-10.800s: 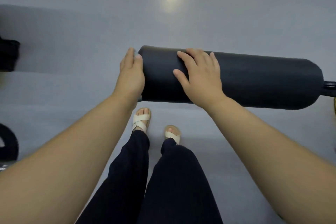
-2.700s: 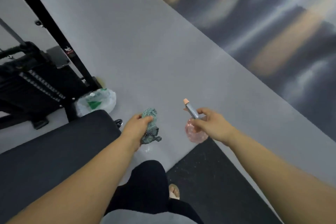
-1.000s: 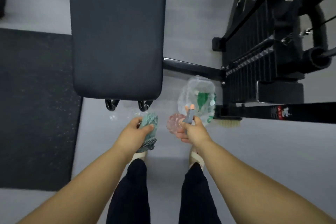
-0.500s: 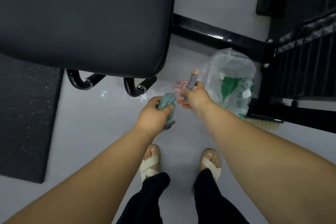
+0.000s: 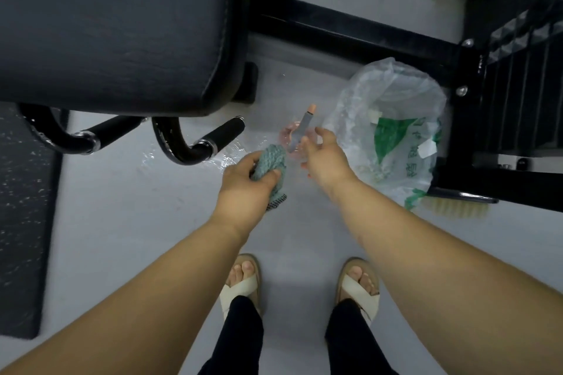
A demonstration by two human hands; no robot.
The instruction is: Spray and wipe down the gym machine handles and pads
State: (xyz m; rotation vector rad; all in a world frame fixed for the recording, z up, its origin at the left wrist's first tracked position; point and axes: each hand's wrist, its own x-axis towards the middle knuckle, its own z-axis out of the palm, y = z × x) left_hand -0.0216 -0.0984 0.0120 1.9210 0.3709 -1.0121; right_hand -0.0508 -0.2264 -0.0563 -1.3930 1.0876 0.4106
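Note:
My left hand (image 5: 246, 189) grips a bunched teal cloth (image 5: 272, 161) low over the grey floor. My right hand (image 5: 324, 155) is just right of it, fingers spread and loose beside a pink spray bottle (image 5: 289, 137) with a grey neck and an orange tip. The fingertips are at the bottle's neck and the thumb stands apart from it. The black bench pad (image 5: 122, 24) fills the upper left. Two black curved handles with foam grips (image 5: 224, 132) (image 5: 112, 128) stick out under its near edge, a short way left of the cloth.
A clear plastic bag with green print (image 5: 396, 122) lies right of the bottle. Behind it run the black machine frame (image 5: 350, 33) and the weight stack (image 5: 524, 70). A pale brush (image 5: 457, 208) lies under the frame. A black mat (image 5: 24, 222) covers the left floor. My sandalled feet are below.
I have leaned lower towards the floor by the bench. My right hand, which gripped the spray bottle half a second ago, has loosened its fingers. The left hand still holds the cloth.

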